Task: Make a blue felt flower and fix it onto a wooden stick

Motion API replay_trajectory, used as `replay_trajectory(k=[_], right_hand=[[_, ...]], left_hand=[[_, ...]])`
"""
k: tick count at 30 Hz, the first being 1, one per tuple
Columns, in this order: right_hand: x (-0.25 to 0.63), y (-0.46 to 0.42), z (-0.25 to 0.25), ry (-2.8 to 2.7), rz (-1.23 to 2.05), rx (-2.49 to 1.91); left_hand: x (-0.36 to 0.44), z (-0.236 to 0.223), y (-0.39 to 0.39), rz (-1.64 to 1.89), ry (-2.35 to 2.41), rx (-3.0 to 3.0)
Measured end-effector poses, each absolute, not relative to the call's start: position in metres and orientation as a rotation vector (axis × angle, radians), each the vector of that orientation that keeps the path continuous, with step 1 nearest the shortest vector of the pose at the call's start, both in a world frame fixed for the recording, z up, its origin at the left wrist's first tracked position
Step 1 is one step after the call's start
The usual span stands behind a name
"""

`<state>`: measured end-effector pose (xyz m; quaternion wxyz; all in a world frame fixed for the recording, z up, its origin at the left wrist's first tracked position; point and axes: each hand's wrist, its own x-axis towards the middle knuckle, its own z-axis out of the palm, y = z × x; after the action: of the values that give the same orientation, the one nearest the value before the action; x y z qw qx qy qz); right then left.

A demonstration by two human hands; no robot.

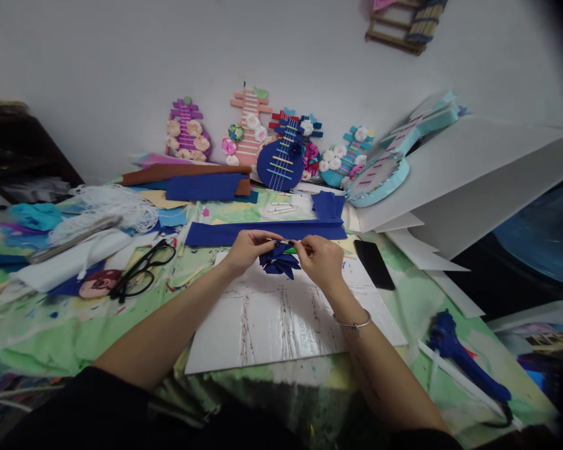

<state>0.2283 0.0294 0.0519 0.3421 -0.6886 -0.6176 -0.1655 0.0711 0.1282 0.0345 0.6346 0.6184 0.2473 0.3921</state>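
A dark blue flower (pixel 278 262) with pointed petals hangs between my two hands, above a white board (pixel 267 319). My left hand (pixel 248 251) is closed in a pinch at the flower's upper left edge. From the other side, my right hand (pixel 319 257) pinches its upper right, where a thin pale piece and a bit of green show between the fingertips. What exactly each fingertip presses on is too small to make out. Just behind the hands lies a long folded blue strip (pixel 216 234). Streaks of dried glue and reddish marks run across the board.
To the right are a black phone (pixel 374 265) and a blue glue gun (pixel 464 356). Black glasses (pixel 143 272), white cord (pixel 122 206) and scraps lie left. Decorated lute-shaped crafts (pixel 279 165) lean on the wall. White sheets (pixel 450 187) stand at the right.
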Motion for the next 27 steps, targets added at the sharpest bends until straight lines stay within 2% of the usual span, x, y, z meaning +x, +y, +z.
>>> replay_trajectory(k=[10,27], right_hand=[[0.220,0.031,0.050,-1.560,-0.439,-1.943],[0.223,0.035,0.052,-1.502,-0.191,-1.871]], left_hand=[[0.075,0.033,0.120,0.961,0.547,1.531],[0.073,0.030,0.121,1.023,0.517,1.658]])
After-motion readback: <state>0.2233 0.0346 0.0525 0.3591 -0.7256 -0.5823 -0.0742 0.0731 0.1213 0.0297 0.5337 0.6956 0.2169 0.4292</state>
